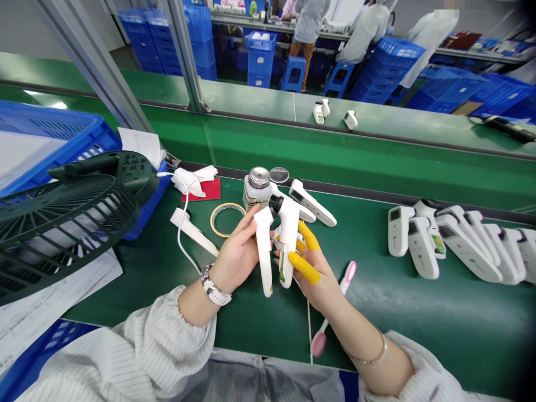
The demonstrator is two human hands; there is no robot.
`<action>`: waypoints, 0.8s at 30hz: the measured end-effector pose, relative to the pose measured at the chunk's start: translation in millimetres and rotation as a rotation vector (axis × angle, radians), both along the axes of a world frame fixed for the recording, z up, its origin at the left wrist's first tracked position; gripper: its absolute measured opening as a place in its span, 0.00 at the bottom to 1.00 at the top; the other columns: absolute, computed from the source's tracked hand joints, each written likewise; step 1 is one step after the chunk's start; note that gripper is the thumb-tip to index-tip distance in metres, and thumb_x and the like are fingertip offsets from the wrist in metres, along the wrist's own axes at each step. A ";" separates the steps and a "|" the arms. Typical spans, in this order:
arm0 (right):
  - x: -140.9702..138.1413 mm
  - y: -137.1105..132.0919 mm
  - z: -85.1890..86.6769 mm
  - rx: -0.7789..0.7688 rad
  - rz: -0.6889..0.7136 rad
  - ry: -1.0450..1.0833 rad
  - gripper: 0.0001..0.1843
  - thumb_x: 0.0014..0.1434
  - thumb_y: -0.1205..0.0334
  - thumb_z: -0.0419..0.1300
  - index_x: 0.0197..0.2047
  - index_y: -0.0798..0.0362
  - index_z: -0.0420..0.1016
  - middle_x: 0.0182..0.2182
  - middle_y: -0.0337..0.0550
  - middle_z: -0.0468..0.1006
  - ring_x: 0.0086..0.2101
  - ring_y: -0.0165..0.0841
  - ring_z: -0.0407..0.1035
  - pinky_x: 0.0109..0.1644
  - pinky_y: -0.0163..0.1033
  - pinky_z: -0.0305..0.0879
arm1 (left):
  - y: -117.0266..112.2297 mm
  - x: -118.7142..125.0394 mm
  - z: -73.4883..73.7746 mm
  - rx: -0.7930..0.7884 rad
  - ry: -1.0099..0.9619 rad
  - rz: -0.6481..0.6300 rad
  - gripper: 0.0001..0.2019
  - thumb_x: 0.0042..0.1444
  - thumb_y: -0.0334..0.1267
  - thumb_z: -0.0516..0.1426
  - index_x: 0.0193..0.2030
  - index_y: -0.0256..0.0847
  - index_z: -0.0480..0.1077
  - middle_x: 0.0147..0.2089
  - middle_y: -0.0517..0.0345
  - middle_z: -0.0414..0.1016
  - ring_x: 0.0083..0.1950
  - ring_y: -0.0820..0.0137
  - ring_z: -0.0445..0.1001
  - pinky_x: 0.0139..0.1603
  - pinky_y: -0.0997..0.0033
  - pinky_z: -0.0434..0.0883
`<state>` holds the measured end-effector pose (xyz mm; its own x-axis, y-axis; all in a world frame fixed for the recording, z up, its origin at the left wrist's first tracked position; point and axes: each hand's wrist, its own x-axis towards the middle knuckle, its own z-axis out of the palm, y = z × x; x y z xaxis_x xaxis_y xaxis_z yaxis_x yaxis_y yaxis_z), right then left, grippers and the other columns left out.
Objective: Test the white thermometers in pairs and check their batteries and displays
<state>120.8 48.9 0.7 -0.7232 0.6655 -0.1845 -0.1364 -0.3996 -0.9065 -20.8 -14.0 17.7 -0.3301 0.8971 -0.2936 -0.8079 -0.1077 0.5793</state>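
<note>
Beyond the bench, ridged blue plastic crates (259, 58) are stacked near people (310, 22) in pale smocks, some cut off by the top edge. Nearer, a smooth green worktop (377, 329) is touched by a soft sheen. Above its middle, two glossy white plastic devices are held side by side, each formed with a slim, rounded handle. The left device (263, 257) is clasped by the left hand (237, 259), whose fingers are closed on the casing; the right device (288, 223) is clamped by the fingers of the right hand (318, 285), some sheathed in yellow covers (307, 269). On the right device, a green strip is exposed along the handle.

Behind them, a squat bottle (257, 194) is topped with a shiny metal cap, and a flat tape ring (213, 220) is laid to its left.

Several left fingertips are hidden behind the left device, so their exact placing cannot be told. Between the hands, another white shape is mostly covered and cannot be identified. The pink-bristled brush (319, 343) is partly masked by the right forearm. At the left edge, a dark slatted fan (62, 223) is cut off; at the right, a row of similar devices (464, 245) is overlapped and cropped.
</note>
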 end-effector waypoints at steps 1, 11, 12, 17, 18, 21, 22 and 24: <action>-0.2 -0.1 0.0 -0.005 -0.001 0.006 0.33 0.52 0.57 0.62 0.59 0.35 0.54 0.46 0.40 0.69 0.39 0.34 0.69 0.43 0.42 0.69 | 0.0 0.1 -0.2 0.006 -0.002 -0.001 0.20 0.58 0.35 0.51 0.58 0.48 0.59 0.51 0.55 0.70 0.41 0.66 0.73 0.40 0.65 0.71; -2.1 0.3 0.5 -0.043 0.024 0.044 0.32 0.52 0.59 0.62 0.58 0.40 0.56 0.47 0.41 0.70 0.43 0.33 0.68 0.46 0.39 0.67 | -1.9 0.1 0.6 0.018 0.020 -0.053 0.15 0.59 0.34 0.50 0.54 0.40 0.62 0.45 0.48 0.72 0.39 0.67 0.72 0.38 0.64 0.72; -2.4 0.6 0.9 -0.043 0.044 0.042 0.31 0.52 0.59 0.63 0.58 0.41 0.57 0.47 0.42 0.70 0.44 0.35 0.68 0.47 0.40 0.66 | -2.2 0.1 0.7 0.022 0.020 -0.066 0.15 0.59 0.35 0.50 0.53 0.40 0.62 0.45 0.48 0.72 0.39 0.68 0.72 0.38 0.64 0.73; -3.8 1.9 0.7 -0.041 0.098 0.036 0.30 0.51 0.57 0.63 0.57 0.44 0.60 0.49 0.44 0.69 0.45 0.38 0.68 0.47 0.42 0.67 | -2.8 0.3 0.5 0.012 0.008 -0.081 0.13 0.59 0.36 0.51 0.50 0.40 0.64 0.45 0.48 0.72 0.38 0.69 0.72 0.37 0.64 0.73; -4.0 1.9 0.6 -0.040 0.096 0.040 0.30 0.52 0.58 0.63 0.57 0.44 0.60 0.49 0.44 0.69 0.45 0.37 0.68 0.47 0.41 0.67 | -2.9 0.3 0.6 0.009 0.006 -0.081 0.13 0.59 0.36 0.51 0.50 0.40 0.64 0.45 0.48 0.72 0.38 0.69 0.72 0.37 0.65 0.73; -4.4 1.6 0.9 -0.039 0.103 0.053 0.30 0.52 0.58 0.63 0.57 0.45 0.59 0.50 0.45 0.69 0.43 0.36 0.68 0.43 0.38 0.67 | -2.8 -0.4 0.4 0.007 -0.002 -0.078 0.13 0.59 0.36 0.51 0.51 0.40 0.65 0.46 0.48 0.72 0.38 0.69 0.71 0.38 0.65 0.74; -4.2 1.5 1.4 -0.042 0.109 0.054 0.30 0.52 0.58 0.63 0.57 0.45 0.59 0.50 0.45 0.69 0.42 0.35 0.69 0.42 0.37 0.67 | -2.5 -0.7 0.0 0.006 -0.008 -0.078 0.13 0.59 0.36 0.52 0.51 0.41 0.65 0.46 0.48 0.72 0.39 0.69 0.71 0.38 0.65 0.74; -3.4 1.3 2.7 -0.061 0.126 0.050 0.28 0.53 0.58 0.62 0.56 0.45 0.60 0.49 0.45 0.70 0.41 0.34 0.69 0.40 0.37 0.67 | -1.3 -1.0 -1.1 0.007 -0.024 -0.079 0.14 0.58 0.37 0.52 0.51 0.41 0.65 0.46 0.49 0.72 0.39 0.69 0.72 0.36 0.66 0.74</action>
